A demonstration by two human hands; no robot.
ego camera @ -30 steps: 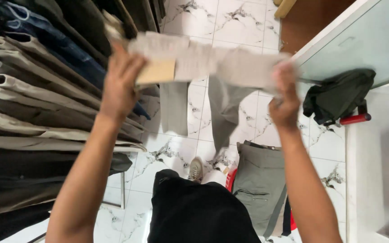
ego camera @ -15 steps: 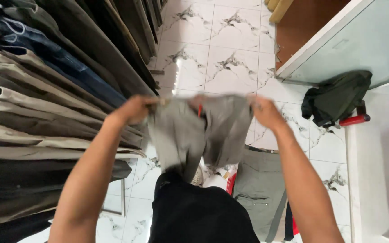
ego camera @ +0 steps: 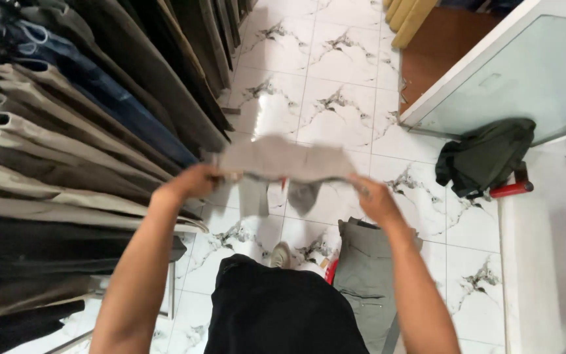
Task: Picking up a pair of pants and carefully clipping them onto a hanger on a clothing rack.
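Left hand (ego camera: 188, 183): I am pinching the left end of the grey-beige trousers (ego camera: 283, 160), fingers closed over the cloth.
Right hand (ego camera: 375, 196): I am gripping the right end of the same garment, fingers curled shut on its edge.
Where the trousers are: I am holding them stretched flat between both hands in the air above the tiled floor (ego camera: 335, 78), just beside the rack of hanging trousers (ego camera: 67, 144) on my left; the legs are dangling below the top fold.
Doing it well: I am judging that both ends should be staying level and taut, so the fold is lying straight and the hanging legs are lining up.
Nearby: olive trousers (ego camera: 368, 275) are lying on the floor near my feet; a dark green garment (ego camera: 486, 154) is bunched beside a red cylinder (ego camera: 511, 190).
Hard to see: my fingertips are tucked behind the cloth, the rack's frame is mostly covered, and whatever is red under the olive trousers is too hidden to name.
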